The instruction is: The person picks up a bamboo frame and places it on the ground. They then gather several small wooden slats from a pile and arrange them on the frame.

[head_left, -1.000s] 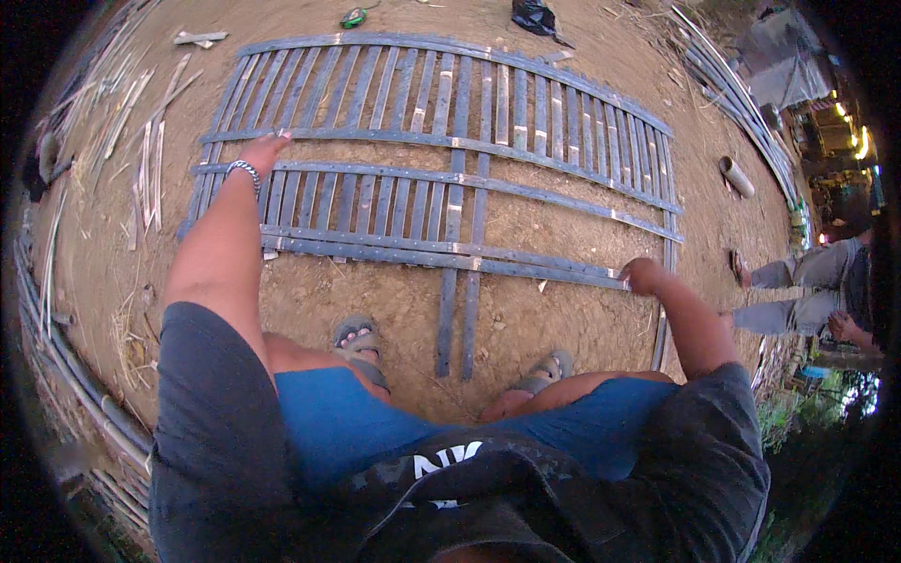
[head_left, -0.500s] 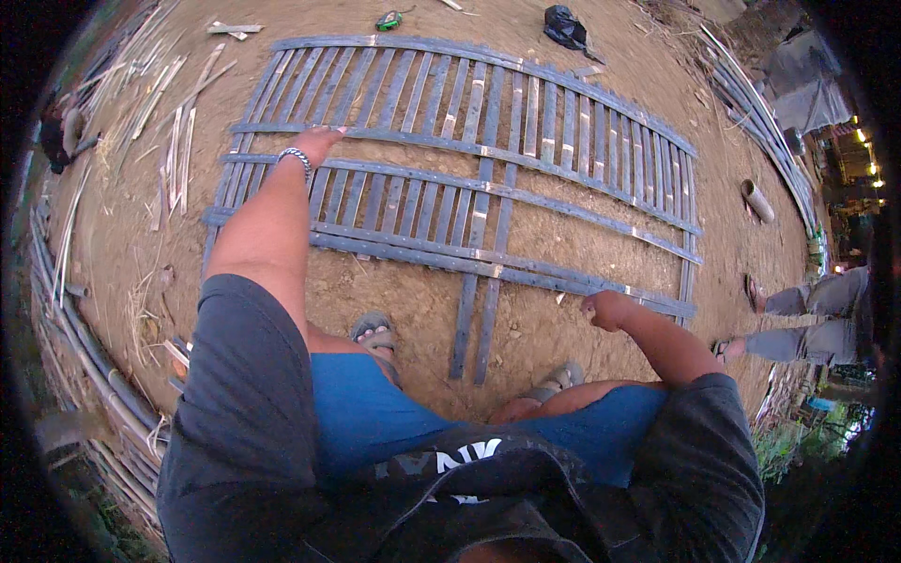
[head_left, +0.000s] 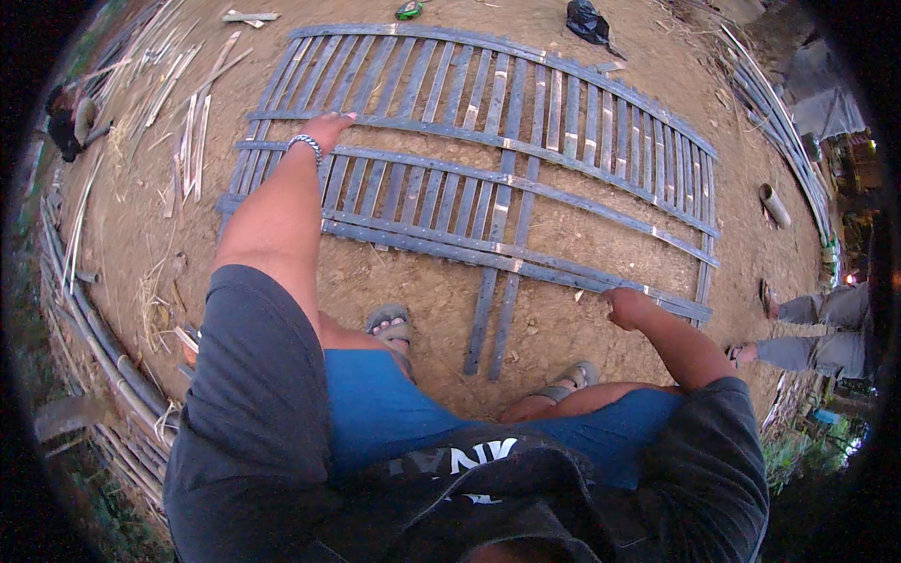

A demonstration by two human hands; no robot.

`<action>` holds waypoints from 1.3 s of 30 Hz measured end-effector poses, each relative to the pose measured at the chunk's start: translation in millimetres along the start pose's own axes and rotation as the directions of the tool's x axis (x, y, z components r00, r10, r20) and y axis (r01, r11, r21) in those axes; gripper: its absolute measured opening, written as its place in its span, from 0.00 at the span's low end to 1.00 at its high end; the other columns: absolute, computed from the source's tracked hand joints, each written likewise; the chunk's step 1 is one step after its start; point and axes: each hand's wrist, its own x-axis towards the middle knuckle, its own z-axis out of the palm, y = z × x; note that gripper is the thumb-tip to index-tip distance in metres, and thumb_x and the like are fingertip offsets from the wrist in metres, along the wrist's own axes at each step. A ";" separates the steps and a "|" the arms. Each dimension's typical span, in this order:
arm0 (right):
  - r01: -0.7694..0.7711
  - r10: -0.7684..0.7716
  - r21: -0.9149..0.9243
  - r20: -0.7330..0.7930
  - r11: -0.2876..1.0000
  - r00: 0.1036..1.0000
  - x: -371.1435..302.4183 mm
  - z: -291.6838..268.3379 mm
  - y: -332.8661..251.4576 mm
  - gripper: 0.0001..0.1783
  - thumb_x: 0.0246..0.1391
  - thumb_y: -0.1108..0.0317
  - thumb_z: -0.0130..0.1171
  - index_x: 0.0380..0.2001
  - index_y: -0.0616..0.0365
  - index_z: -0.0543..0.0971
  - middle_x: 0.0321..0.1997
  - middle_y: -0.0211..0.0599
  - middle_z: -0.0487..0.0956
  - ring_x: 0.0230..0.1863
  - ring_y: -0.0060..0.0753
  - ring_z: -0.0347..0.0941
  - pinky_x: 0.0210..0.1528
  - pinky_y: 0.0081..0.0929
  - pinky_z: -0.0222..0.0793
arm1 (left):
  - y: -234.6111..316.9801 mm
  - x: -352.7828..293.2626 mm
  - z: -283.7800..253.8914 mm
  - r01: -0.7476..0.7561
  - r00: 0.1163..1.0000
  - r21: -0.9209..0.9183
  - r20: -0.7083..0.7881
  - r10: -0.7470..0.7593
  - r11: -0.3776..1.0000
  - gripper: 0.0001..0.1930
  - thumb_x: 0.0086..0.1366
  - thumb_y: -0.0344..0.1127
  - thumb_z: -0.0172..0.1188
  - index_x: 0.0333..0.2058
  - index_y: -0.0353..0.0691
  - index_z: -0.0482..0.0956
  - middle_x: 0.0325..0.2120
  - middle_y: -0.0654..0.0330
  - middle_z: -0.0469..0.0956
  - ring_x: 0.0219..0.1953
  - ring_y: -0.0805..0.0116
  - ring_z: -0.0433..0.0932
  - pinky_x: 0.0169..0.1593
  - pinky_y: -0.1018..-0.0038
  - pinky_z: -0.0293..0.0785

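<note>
A large slatted panel (head_left: 554, 167) of dark grey strips, apparently bamboo, lies flat on the ground ahead of me. Long rails run across its many short slats, and two longer strips (head_left: 492, 324) stick out towards my feet. My left hand (head_left: 327, 131), with a chain bracelet at the wrist, rests on a middle rail at the panel's left part, fingers stretched to the right. Near the right end of the nearest rail, my right hand (head_left: 631, 308) hangs with its fingers curled closed. Whatever may be inside it is hidden.
Loose pale strips (head_left: 199, 131) and dark poles (head_left: 108, 347) lie along the left. A green tape measure (head_left: 409, 10) and black plastic bag (head_left: 588, 22) sit beyond the panel. At right are a short tube (head_left: 774, 205), long poles (head_left: 784, 127) and another person's legs (head_left: 812, 333).
The view has shifted a little, so the panel and ground appear slightly farther right and higher. Both hands keep nearly the same places relative to the panel.
</note>
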 end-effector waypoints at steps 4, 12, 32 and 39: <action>0.026 -0.025 0.004 -0.036 1.000 0.999 6.4 9.3 6.9 0.29 0.47 0.65 0.62 0.55 0.50 0.74 0.49 0.47 0.78 0.53 0.50 0.74 0.55 0.41 0.70 | -8.3 11.3 11.6 0.126 0.992 -0.195 0.011 -0.126 0.973 0.32 0.69 0.59 0.44 0.60 0.40 0.68 0.62 0.46 0.65 0.65 0.50 0.62 0.67 0.64 0.56; 0.037 -0.037 0.000 0.012 0.999 0.999 13.6 4.0 1.3 0.29 0.49 0.64 0.60 0.57 0.48 0.72 0.50 0.48 0.78 0.53 0.51 0.74 0.54 0.43 0.70 | -27.2 17.0 22.1 0.076 0.997 -0.141 0.022 -0.074 0.987 0.34 0.69 0.61 0.43 0.61 0.38 0.67 0.62 0.44 0.63 0.66 0.49 0.60 0.68 0.64 0.54; 0.030 -0.031 0.024 0.054 0.999 0.998 25.9 -15.9 1.8 0.29 0.45 0.70 0.57 0.55 0.49 0.74 0.47 0.50 0.79 0.49 0.53 0.76 0.51 0.46 0.72 | -15.6 1.7 40.2 0.041 0.995 -0.032 0.097 -0.038 0.999 0.23 0.73 0.51 0.36 0.59 0.51 0.70 0.61 0.45 0.66 0.63 0.46 0.64 0.65 0.58 0.59; 0.082 -0.085 0.049 0.066 0.995 0.994 65.9 -10.5 1.0 0.28 0.46 0.68 0.61 0.54 0.50 0.74 0.51 0.49 0.77 0.54 0.52 0.73 0.55 0.43 0.69 | -17.6 -8.7 37.9 0.076 0.983 0.068 0.161 -0.086 0.995 0.21 0.71 0.44 0.39 0.59 0.51 0.70 0.58 0.47 0.69 0.60 0.48 0.67 0.63 0.59 0.62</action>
